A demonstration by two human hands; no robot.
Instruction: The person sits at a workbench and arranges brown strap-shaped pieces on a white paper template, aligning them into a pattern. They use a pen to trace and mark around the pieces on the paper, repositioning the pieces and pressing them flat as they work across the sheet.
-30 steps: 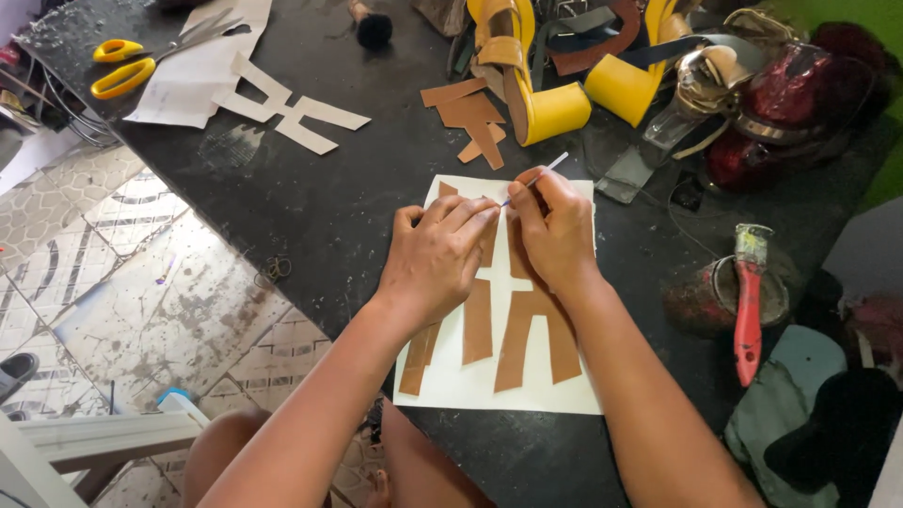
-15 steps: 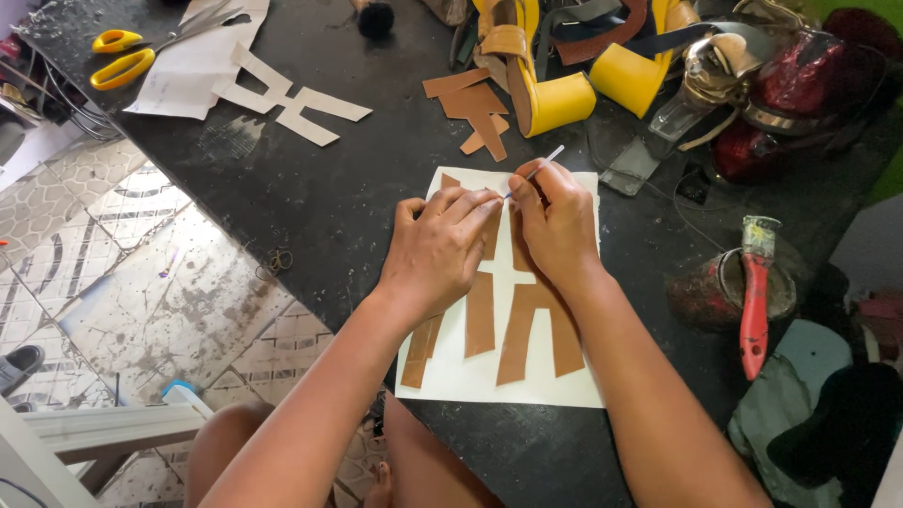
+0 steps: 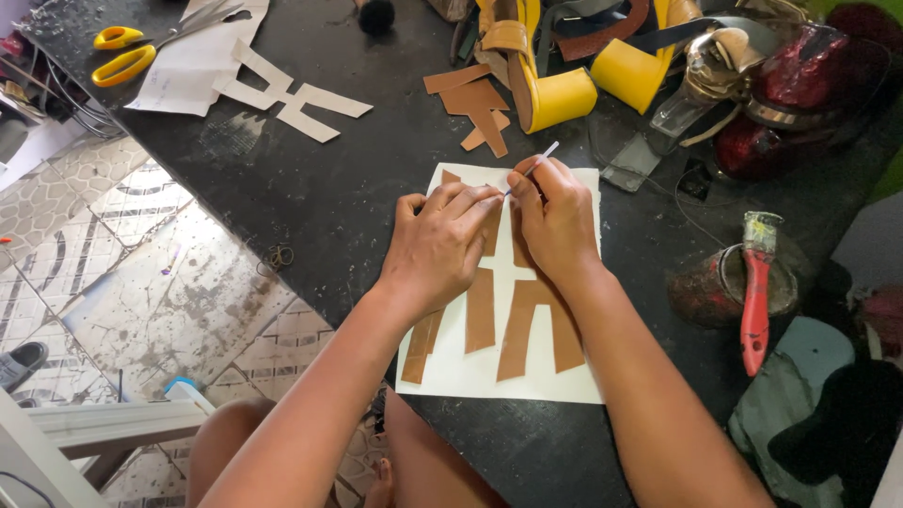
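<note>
A white sheet [image 3: 564,376] lies on the black worktable [image 3: 310,198], with a brown leather cut-out [image 3: 513,325] of several strips on top. My left hand [image 3: 437,245] presses flat on the upper part of the cut-out. My right hand [image 3: 555,221] grips a thin white pen [image 3: 534,166], its tip down at the cut-out's top edge, right beside my left fingertips. The hands hide the upper part of the brown piece.
Brown leather scraps [image 3: 475,108] and yellow-heeled sandals [image 3: 555,94] lie behind the sheet. A paper pattern [image 3: 282,94] and yellow-handled scissors [image 3: 122,56] are far left. A red-handled brush [image 3: 755,292] rests on a glue tin [image 3: 710,287] at right. Dark red shoes [image 3: 800,94] at back right.
My hands have stayed on the brown cut-out; the pen tip has shifted only slightly along its top edge. The view has drifted a little.
</note>
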